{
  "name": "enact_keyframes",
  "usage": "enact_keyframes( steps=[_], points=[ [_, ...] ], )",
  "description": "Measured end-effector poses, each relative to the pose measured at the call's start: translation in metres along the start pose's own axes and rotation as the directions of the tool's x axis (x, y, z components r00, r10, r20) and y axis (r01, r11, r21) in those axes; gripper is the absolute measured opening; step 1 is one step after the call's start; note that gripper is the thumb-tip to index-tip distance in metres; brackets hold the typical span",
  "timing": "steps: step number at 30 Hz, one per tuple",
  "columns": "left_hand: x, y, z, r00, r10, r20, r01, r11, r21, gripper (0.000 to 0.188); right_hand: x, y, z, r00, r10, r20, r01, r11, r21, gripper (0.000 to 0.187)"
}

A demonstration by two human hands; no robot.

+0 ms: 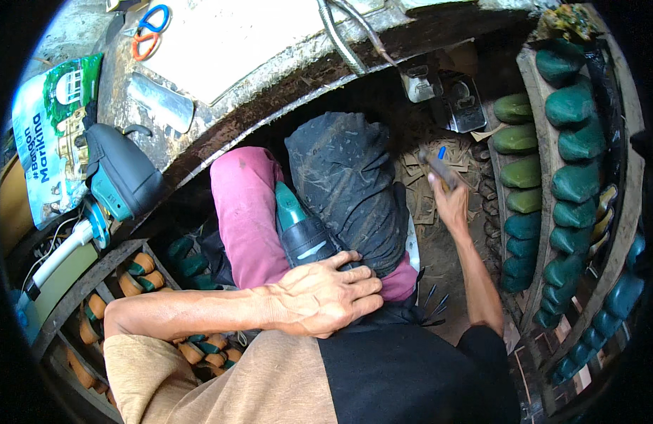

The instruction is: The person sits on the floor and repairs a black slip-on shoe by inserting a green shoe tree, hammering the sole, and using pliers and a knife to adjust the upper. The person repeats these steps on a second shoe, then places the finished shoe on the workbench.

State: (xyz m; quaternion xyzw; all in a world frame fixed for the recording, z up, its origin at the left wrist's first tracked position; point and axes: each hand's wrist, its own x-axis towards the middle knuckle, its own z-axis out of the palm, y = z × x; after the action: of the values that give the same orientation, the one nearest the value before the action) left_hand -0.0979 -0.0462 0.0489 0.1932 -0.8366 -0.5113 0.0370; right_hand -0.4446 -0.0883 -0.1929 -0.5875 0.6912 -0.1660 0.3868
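Observation:
A green shoe last (289,205) with a black leather upper (308,239) drawn over it lies across my lap, between a pink-covered knee and a dark cloth. My left hand (326,293) rests over its near end with the fingers curved round it, which hides that end. Off to the right, my right hand (451,201) is closed around a brownish hand tool (439,169), held away from the last. The tool looks like a hammer, though blur hides its exact shape.
Racks of green lasts (574,184) stand at the right. Orange-and-green lasts (139,272) fill a rack at the left. Scissors (148,35) lie on the worktable (220,42), and a dark shoe upper on a last (121,173) stands beside it. Scraps (422,191) litter the floor.

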Motion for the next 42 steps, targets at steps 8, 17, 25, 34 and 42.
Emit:
enact_keyframes(
  steps=[8,17,25,34,42],
  points=[
    [0.024,-0.002,0.015,0.987,0.044,0.155,-0.047,0.999,0.014,0.065,-0.052,0.010,0.012,0.980,0.181,0.084,-0.182,0.983,0.009,0.039],
    [0.025,-0.008,-0.007,0.987,0.045,0.156,-0.041,0.999,-0.028,0.059,-0.036,-0.030,-0.011,0.999,-0.034,0.040,0.029,0.993,0.111,0.046],
    [-0.059,0.000,0.022,0.552,-0.226,-0.803,0.099,0.974,-0.205,0.049,-0.089,-0.174,-0.106,0.903,-0.423,0.075,0.385,0.874,0.297,0.036],
    [-0.057,-0.013,0.059,0.364,-0.223,-0.904,0.111,0.974,-0.196,0.046,-0.130,-0.298,-0.108,0.624,-0.665,0.410,0.773,0.602,-0.201,0.028],
    [-0.056,-0.020,0.056,0.413,-0.175,-0.894,0.143,0.982,-0.126,0.045,-0.124,-0.319,-0.117,0.648,-0.608,0.458,0.761,0.538,-0.362,0.023]
  ],
)
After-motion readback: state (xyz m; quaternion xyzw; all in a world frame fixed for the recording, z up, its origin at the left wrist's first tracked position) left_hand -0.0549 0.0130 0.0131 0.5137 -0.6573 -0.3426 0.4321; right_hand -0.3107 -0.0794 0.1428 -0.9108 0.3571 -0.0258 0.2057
